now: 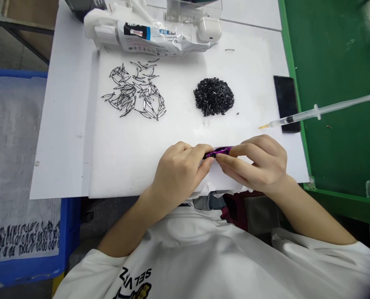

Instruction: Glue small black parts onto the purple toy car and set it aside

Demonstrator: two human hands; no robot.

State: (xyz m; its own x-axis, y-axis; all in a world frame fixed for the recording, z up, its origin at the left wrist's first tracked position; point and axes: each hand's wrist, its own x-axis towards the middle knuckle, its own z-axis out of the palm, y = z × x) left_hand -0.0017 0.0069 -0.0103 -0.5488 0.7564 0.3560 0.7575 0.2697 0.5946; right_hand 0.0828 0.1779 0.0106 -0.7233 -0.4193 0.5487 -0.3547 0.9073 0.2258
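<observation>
At the far left a blue crate (32, 265) is seen beside the tabletop (63, 124). On the white pad (116, 166), a loose scatter of wire clips (135, 91) lies well beyond the left hand (178, 170), and a heap of black bits (214, 96) lies beyond the gap between the hands. The left hand's grip is closed: thumb and forefinger are pinched on the left end of a purple piece (219, 151). The piece is held just above the pad's near edge, with its long axis lying left to right, so that it spans from one hand to the other. Its right end is taken in the grip of the right hand (259, 164), likewise closed, with the fingers stretched along it. Most of the piece is hidden by fingertips, so its shape can only be guessed as slim and curved. Neither hand is nearer; it is shared evenly. Further right, a syringe (318, 111) is laid across a black slab (286, 104), its tip pointed toward the pad, well apart from the right hand.
</observation>
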